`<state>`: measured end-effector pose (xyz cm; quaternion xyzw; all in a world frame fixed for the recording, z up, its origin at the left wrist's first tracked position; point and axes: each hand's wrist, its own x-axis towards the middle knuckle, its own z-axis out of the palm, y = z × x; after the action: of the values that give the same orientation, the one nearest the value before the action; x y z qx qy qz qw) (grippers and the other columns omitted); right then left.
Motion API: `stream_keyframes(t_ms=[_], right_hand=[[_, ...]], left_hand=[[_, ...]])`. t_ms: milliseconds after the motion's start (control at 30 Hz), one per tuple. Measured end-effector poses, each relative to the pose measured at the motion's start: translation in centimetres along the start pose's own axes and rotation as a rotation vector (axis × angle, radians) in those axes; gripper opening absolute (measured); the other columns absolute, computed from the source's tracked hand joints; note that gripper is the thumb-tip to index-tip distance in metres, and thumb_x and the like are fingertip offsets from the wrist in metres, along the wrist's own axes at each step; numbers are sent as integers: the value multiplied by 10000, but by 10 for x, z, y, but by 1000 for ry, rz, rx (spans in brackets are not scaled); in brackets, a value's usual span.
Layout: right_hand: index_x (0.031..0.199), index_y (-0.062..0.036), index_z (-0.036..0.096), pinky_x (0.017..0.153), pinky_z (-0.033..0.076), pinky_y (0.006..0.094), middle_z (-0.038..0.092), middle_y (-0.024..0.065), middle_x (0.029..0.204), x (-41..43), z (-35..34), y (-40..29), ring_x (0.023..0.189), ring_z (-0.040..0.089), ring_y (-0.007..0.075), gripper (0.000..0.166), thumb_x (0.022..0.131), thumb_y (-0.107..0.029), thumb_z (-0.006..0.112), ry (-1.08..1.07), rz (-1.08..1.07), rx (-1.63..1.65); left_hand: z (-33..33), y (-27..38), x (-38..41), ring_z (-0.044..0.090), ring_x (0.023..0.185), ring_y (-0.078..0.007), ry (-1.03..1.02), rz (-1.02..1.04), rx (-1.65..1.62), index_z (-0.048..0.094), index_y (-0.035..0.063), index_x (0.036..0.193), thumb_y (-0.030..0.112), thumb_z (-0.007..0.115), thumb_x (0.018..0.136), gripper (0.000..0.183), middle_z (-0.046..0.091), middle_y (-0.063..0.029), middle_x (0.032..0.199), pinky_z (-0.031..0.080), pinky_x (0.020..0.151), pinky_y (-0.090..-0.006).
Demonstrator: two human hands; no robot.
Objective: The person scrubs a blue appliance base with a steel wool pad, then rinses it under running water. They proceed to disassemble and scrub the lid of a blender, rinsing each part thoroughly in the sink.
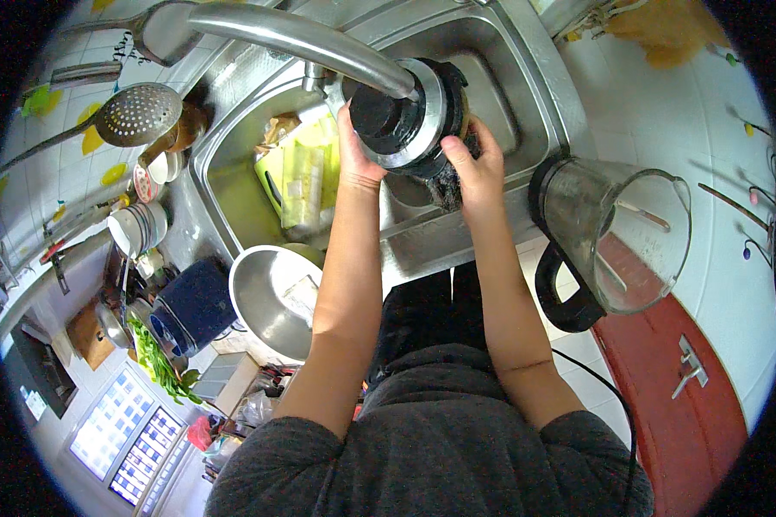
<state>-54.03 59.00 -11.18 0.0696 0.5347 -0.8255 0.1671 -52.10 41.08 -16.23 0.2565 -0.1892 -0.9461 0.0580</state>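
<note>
My left hand [357, 150] grips the near-left rim of a round black part with a silver ring [437, 123], apparently a blender lid. It is tilted under the spout of the metal faucet [304, 39], over the right basin [524, 123] of a steel sink. At the part's right side, my right hand [480, 165] holds a dark, fuzzy scouring pad [449, 189] against it, thumb on top. Fingers beneath the part are hidden. To the right, a clear blender jar [627, 239] with a black handle stands on the counter's edge.
Yellow-green packaging [297, 174] lies in the left basin [229, 187]. A steel bowl [265, 316] sits at the sink's left front. Stacked bowls [136, 229] and a dark blue container [197, 307] stand left. A skimmer [139, 115] and a ladle [168, 32] hang by the tiles.
</note>
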Motion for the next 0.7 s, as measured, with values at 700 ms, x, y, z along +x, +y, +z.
stream_keyframes(t_ms=[700], right_hand=[[1112, 6, 740, 855, 519, 285, 736, 59, 1018, 3, -27, 24, 890, 666, 152, 339, 835, -153, 853, 115, 365, -89]], left_hand=[[27, -26, -33, 657, 1162, -228, 160, 195, -39, 585, 123, 1341, 264, 768, 936, 466, 681, -54, 1288, 540, 996, -457]])
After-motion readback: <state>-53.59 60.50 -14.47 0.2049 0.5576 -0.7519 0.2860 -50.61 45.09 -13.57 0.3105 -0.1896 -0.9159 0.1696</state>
